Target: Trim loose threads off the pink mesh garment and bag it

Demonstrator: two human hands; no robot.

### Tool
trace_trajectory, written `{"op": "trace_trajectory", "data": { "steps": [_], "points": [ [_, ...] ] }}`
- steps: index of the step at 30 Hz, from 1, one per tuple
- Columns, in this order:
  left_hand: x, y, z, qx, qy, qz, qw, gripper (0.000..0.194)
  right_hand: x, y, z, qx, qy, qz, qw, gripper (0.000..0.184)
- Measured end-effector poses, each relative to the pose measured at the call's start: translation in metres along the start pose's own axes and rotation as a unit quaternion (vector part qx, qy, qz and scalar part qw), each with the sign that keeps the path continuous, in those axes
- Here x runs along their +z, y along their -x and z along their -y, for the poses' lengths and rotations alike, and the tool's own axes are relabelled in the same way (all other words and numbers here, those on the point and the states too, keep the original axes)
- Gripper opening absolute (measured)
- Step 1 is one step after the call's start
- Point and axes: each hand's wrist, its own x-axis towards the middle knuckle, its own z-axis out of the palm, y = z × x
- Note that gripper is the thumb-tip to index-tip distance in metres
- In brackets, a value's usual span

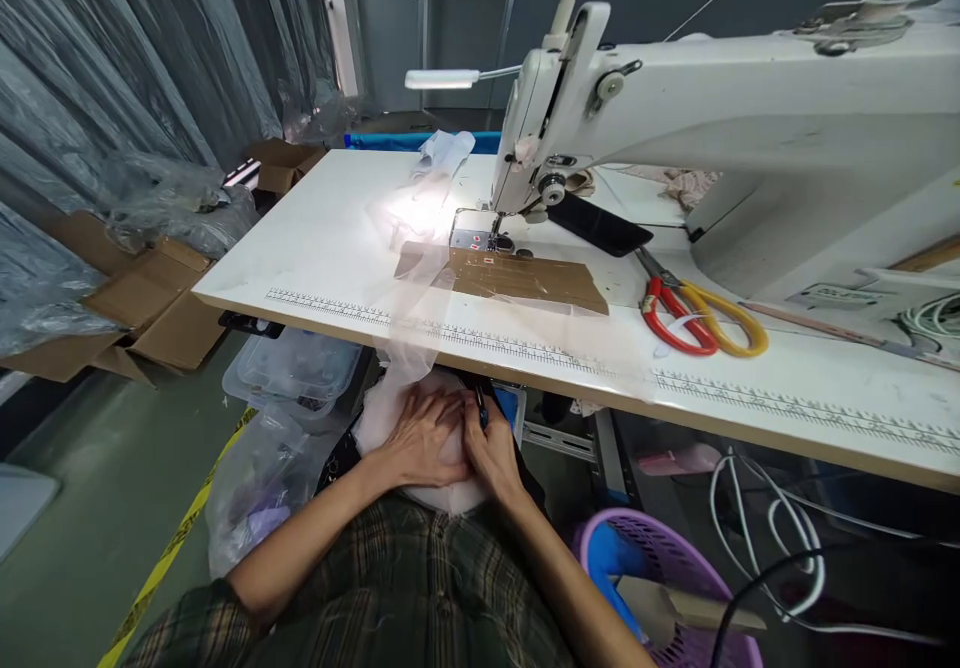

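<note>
Fingers of the left hand (426,445) lie flat, slightly spread, on sheer pale fabric (373,426) in the lap below the sewing machine (536,143), the right hand's (491,443) curl around a slim black tool (481,406), and the worktop (300,223) with metal scissors (694,318) juts between.

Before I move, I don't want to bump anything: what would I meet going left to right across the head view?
Open brown cardboard box, clear plastic bin, bare left hand, bare right hand, flat black rectangular object, scissors with red and yellow handles, white cable coil on the white tabletop.
</note>
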Motion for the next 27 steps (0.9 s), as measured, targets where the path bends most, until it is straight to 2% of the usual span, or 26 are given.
{"op": "trace_trajectory", "data": {
  "steps": [3, 6, 10, 12, 13, 14, 16, 17, 19, 21, 23, 24, 25, 27],
  "points": [
    [0.013, 0.001, 0.006, -0.019, 0.003, 0.018, 1.0, 0.086, 0.008, 0.0, -0.017, 0.02, -0.009, 0.0, 1.0, 0.048],
    [0.022, 0.001, 0.009, -0.025, 0.023, -0.002, 0.999, 0.086, 0.013, 0.004, -0.025, 0.026, -0.021, -0.002, 0.999, 0.048],
    [0.021, 0.001, 0.009, -0.001, 0.094, -0.08, 0.992, 0.09, 0.012, 0.006, -0.029, 0.02, -0.047, -0.009, 0.999, 0.045],
    [0.014, 0.004, 0.01, 0.027, 0.142, -0.137, 0.98, 0.082, 0.008, 0.006, -0.029, 0.007, -0.068, -0.003, 0.998, 0.044],
    [0.01, 0.006, 0.01, 0.023, 0.163, -0.173, 0.971, 0.072, 0.005, 0.006, -0.028, 0.006, -0.072, 0.0, 0.997, 0.044],
    [0.006, 0.009, 0.011, -0.001, 0.178, -0.212, 0.961, 0.058, 0.001, 0.006, -0.026, 0.008, -0.07, 0.004, 0.997, 0.044],
    [-0.003, 0.014, 0.013, -0.095, 0.205, -0.299, 0.927, 0.031, -0.007, 0.008, -0.021, 0.009, -0.06, 0.005, 0.998, 0.045],
    [-0.008, 0.016, 0.015, -0.144, 0.225, -0.335, 0.904, 0.027, -0.012, 0.009, -0.017, 0.003, -0.055, 0.002, 0.998, 0.046],
    [-0.019, 0.017, 0.017, -0.215, 0.277, -0.388, 0.852, 0.03, -0.02, 0.011, -0.009, -0.016, -0.048, -0.008, 0.999, 0.047],
    [-0.03, 0.016, 0.02, -0.246, 0.31, -0.442, 0.805, 0.03, -0.027, 0.013, 0.001, -0.035, -0.043, -0.008, 0.998, 0.046],
    [-0.041, 0.013, 0.023, -0.244, 0.293, -0.506, 0.774, 0.027, -0.03, 0.014, 0.011, -0.052, -0.041, 0.001, 0.998, 0.046],
    [-0.046, 0.012, 0.023, -0.229, 0.274, -0.525, 0.772, 0.026, -0.031, 0.014, 0.016, -0.064, -0.042, 0.005, 0.997, 0.045],
    [-0.049, 0.011, 0.023, -0.211, 0.256, -0.524, 0.784, 0.025, -0.031, 0.015, 0.021, -0.078, -0.045, 0.006, 0.996, 0.044],
    [-0.054, 0.01, 0.02, -0.188, 0.234, -0.466, 0.832, 0.025, -0.029, 0.016, 0.032, -0.11, -0.049, 0.005, 0.993, 0.042]
  ]
}}
